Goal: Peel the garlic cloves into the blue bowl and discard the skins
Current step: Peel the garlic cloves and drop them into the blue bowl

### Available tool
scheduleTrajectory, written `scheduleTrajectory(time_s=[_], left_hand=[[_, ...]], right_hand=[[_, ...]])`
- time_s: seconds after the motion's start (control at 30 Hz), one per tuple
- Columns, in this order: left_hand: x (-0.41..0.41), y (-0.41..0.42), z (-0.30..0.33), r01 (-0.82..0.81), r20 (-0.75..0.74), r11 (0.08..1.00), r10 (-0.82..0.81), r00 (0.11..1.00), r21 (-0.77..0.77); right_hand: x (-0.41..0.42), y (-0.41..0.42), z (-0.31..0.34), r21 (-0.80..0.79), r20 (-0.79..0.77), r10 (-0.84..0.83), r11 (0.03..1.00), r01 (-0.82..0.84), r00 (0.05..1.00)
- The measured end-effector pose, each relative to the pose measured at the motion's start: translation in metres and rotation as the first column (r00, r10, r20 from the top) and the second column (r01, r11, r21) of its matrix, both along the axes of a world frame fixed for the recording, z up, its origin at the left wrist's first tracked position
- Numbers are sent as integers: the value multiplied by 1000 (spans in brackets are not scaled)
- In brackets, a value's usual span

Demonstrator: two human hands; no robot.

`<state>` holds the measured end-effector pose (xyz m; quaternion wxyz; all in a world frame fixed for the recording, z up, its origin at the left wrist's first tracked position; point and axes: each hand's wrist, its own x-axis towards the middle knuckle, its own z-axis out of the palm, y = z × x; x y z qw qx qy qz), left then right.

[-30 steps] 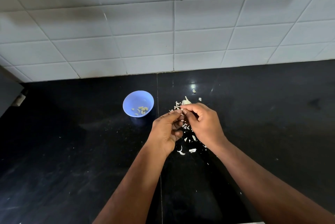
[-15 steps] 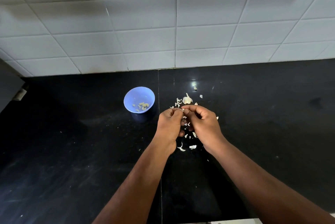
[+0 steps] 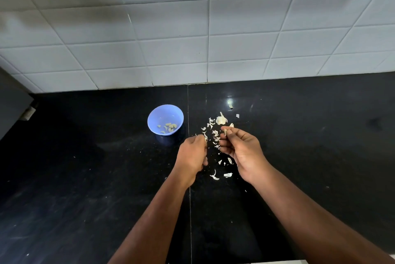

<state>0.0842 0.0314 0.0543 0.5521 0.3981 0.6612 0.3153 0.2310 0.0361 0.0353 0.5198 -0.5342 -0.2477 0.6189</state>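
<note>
On the black counter, your blue bowl holds several peeled cloves; skins lie scattered undiscarded. Your right hand pinches a clove; your left hand is curled, contents hidden.

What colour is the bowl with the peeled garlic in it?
Light blue bowl, clearest in the head view.

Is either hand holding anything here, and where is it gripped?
The right hand pinches a small garlic clove at its upper end between thumb and fingertip. The left hand is curled; a pale scrap shows at its fingertips, but what it holds cannot be told.
</note>
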Motion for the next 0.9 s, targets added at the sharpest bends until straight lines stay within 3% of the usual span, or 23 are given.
scheduleTrajectory(time_s=[0.13,0.2,0.37,0.53,0.7,0.9], left_hand=[[-7,1,-11,260,-432,961,-193,881,100],[-8,1,-14,293,-478,947,-199,855,129],[-3,-1,-7,129,-234,956,-67,970,262],[4,-1,-5,35,-116,959,-2,993,281],[12,-4,-5,-93,37,960,86,996,263],[21,-7,-4,-177,129,950,148,981,259]], right_hand=[[-4,-2,3,54,154,76,995,-85,985],[-5,-4,6,81,254,109,988,-134,961],[0,-5,9,109,467,187,958,-267,864],[1,-4,13,125,502,204,944,-304,840],[4,-1,13,100,352,221,957,-272,909],[1,-1,11,47,67,194,979,-197,979]])
